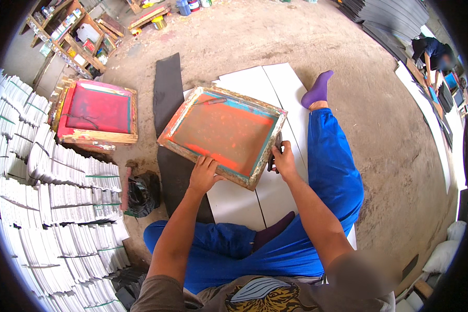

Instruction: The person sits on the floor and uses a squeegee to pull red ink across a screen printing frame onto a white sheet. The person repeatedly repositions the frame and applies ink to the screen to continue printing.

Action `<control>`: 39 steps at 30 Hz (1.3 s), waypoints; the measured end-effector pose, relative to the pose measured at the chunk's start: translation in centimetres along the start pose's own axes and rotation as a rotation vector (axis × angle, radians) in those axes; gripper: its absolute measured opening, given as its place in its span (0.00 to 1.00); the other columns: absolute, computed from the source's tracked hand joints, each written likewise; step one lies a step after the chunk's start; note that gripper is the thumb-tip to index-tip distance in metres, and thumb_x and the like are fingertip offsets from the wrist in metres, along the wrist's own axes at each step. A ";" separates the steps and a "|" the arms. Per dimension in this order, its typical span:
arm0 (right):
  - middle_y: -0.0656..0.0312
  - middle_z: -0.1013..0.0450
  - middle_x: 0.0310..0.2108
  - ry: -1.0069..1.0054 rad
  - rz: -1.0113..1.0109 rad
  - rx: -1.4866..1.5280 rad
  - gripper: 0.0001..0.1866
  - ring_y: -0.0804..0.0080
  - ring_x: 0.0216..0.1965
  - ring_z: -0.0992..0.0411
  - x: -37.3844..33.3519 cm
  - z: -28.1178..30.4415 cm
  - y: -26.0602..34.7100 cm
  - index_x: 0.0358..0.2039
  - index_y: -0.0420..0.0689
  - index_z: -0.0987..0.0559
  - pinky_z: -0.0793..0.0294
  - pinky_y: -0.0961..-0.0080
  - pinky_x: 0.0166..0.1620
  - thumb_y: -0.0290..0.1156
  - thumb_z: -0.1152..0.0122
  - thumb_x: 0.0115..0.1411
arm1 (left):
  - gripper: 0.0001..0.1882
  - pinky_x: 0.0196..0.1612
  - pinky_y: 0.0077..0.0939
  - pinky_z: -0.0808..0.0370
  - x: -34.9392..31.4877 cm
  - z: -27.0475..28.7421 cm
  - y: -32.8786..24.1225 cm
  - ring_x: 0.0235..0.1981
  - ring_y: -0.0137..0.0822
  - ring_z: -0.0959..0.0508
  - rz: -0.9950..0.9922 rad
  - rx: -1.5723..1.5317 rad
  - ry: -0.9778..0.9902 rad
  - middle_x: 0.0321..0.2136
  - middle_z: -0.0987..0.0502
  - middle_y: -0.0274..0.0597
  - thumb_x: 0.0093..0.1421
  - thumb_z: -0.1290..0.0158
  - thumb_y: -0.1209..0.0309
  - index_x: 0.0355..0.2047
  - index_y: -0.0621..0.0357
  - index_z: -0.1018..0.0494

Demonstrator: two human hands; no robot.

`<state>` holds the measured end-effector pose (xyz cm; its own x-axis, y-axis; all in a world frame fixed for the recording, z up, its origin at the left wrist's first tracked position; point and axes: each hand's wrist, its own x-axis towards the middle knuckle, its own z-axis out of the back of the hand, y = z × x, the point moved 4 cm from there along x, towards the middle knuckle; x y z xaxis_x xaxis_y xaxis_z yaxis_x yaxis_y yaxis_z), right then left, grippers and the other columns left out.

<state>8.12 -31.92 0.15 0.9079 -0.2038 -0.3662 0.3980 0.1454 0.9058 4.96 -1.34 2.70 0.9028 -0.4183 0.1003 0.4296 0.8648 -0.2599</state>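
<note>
A screen-printing frame (229,132) of worn, paint-flecked wood lies tilted across the middle. Its mesh is smeared orange, with blue along the inner edges. My left hand (205,174) grips the near rail, fingers over the top. At the right rail my right hand (285,160) is closed on a dark tool whose kind I cannot make out; it lies against the frame's side. A thin dark-handled tool (213,101) rests inside the frame's far left corner. Under the frame are large white sheets (234,205) and a dark strip (167,78).
A red-inked screen frame (96,114) sits at the left on other wood. Bundled white paper stacks (62,192) fill the left side, beside a black bag (142,193). Wooden shelves (70,36) hold containers at the far left. Another person (432,54) bends over sheets at the far right.
</note>
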 end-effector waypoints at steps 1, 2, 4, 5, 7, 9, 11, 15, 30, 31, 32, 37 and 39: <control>0.53 0.27 0.32 -0.004 0.013 -0.012 0.17 0.69 0.24 0.27 0.1 0.1 0.3 0.49 0.42 0.37 0.24 0.69 0.19 0.36 0.44 0.69 | 0.32 0.66 0.51 0.38 0.1 0.4 -0.2 0.56 0.49 0.31 -0.008 -0.005 -0.007 0.48 0.28 0.43 0.44 0.31 0.53 0.46 0.57 0.25; 0.53 0.27 0.32 -0.005 0.030 -0.023 0.17 0.70 0.24 0.27 0.2 0.0 0.7 0.49 0.42 0.37 0.24 0.69 0.19 0.36 0.43 0.69 | 0.31 0.66 0.51 0.37 0.1 0.8 -0.2 0.56 0.49 0.31 -0.015 -0.008 -0.017 0.47 0.27 0.43 0.44 0.32 0.53 0.45 0.57 0.25; 0.53 0.27 0.31 -0.009 0.026 -0.020 0.16 0.70 0.24 0.28 -0.1 0.1 1.3 0.48 0.42 0.36 0.23 0.69 0.20 0.36 0.43 0.69 | 0.31 0.65 0.51 0.36 0.0 1.4 -0.6 0.55 0.49 0.31 -0.050 0.036 -0.073 0.46 0.27 0.43 0.45 0.32 0.52 0.44 0.57 0.25; 0.53 0.27 0.31 -0.014 0.025 -0.020 0.16 0.71 0.23 0.28 -0.2 0.2 1.4 0.48 0.42 0.36 0.23 0.69 0.20 0.36 0.43 0.69 | 0.30 0.64 0.51 0.36 0.1 1.6 -0.8 0.54 0.49 0.31 -0.069 0.056 -0.102 0.46 0.27 0.43 0.45 0.32 0.52 0.44 0.57 0.25; 0.54 0.28 0.28 -0.054 0.097 -0.050 0.16 0.71 0.23 0.28 0.5 0.3 0.7 0.48 0.42 0.36 0.25 0.69 0.20 0.36 0.43 0.68 | 0.32 0.60 0.48 0.33 0.2 1.7 -1.0 0.54 0.53 0.31 -0.101 0.045 -0.117 0.48 0.28 0.47 0.46 0.32 0.53 0.45 0.59 0.26; 0.49 0.27 0.28 -0.078 0.141 -0.106 0.17 0.61 0.26 0.26 0.7 0.3 0.7 0.49 0.42 0.36 0.26 0.63 0.26 0.38 0.44 0.68 | 0.32 0.58 0.48 0.31 -0.1 1.2 -1.1 0.54 0.55 0.31 -0.083 0.029 -0.115 0.49 0.28 0.50 0.47 0.32 0.53 0.47 0.60 0.26; 0.38 0.24 0.29 -0.088 0.167 -0.183 0.20 0.40 0.31 0.22 1.1 0.2 1.0 0.50 0.41 0.36 0.26 0.50 0.38 0.42 0.45 0.68 | 0.32 0.59 0.48 0.32 -0.3 0.0 -1.0 0.55 0.56 0.31 -0.021 0.016 -0.102 0.50 0.28 0.51 0.48 0.32 0.53 0.47 0.60 0.26; 0.38 0.24 0.29 -0.077 0.185 -0.172 0.20 0.38 0.34 0.22 2.3 0.2 2.5 0.51 0.41 0.35 0.27 0.50 0.40 0.42 0.45 0.68 | 0.31 0.62 0.50 0.34 0.7 -1.7 -1.5 0.53 0.50 0.31 0.067 0.029 -0.160 0.47 0.27 0.42 0.45 0.32 0.50 0.44 0.56 0.25; 0.52 0.23 0.37 0.342 -0.383 0.316 0.17 0.59 0.34 0.20 -8.9 0.4 -0.8 0.49 0.36 0.30 0.21 0.62 0.31 0.36 0.42 0.69 | 0.36 0.67 0.61 0.42 3.3 -4.4 -4.5 0.62 0.48 0.34 0.253 0.145 -0.037 0.55 0.29 0.44 0.48 0.30 0.51 0.52 0.57 0.27; 0.52 0.23 0.38 0.361 -0.403 0.295 0.17 0.58 0.34 0.20 -9.7 -0.1 -1.1 0.50 0.36 0.30 0.21 0.61 0.32 0.36 0.43 0.70 | 0.37 0.67 0.62 0.43 2.9 -4.6 -4.3 0.63 0.50 0.35 0.249 0.130 -0.047 0.58 0.31 0.47 0.49 0.31 0.51 0.54 0.57 0.28; 0.52 0.24 0.39 0.370 -0.423 0.275 0.17 0.58 0.35 0.20 -10.1 -0.2 -1.8 0.50 0.37 0.30 0.21 0.60 0.32 0.36 0.44 0.70 | 0.38 0.67 0.63 0.44 2.8 -4.5 -4.7 0.65 0.51 0.36 0.238 0.110 -0.056 0.60 0.32 0.50 0.50 0.32 0.51 0.56 0.58 0.29; 0.53 0.24 0.38 0.383 -0.431 0.130 0.14 0.58 0.35 0.20 -10.1 -0.6 -4.0 0.47 0.39 0.31 0.21 0.58 0.34 0.38 0.47 0.71 | 0.33 0.69 0.61 0.46 0.4 -3.7 -7.5 0.67 0.55 0.41 0.150 0.011 -0.192 0.63 0.37 0.52 0.52 0.33 0.57 0.56 0.55 0.28; 0.53 0.24 0.37 0.407 -0.440 0.107 0.13 0.58 0.34 0.20 -9.9 -0.8 -4.4 0.46 0.40 0.30 0.21 0.58 0.33 0.37 0.48 0.71 | 0.31 0.68 0.61 0.46 -1.0 -3.6 -8.4 0.67 0.57 0.41 0.138 -0.054 -0.211 0.63 0.38 0.52 0.53 0.34 0.59 0.55 0.54 0.28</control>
<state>-2.50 -29.77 -0.37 0.6471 0.1673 -0.7438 0.7508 0.0294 0.6598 0.33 -9.15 1.36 0.9398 -0.2251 0.2569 0.3053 0.8911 -0.3358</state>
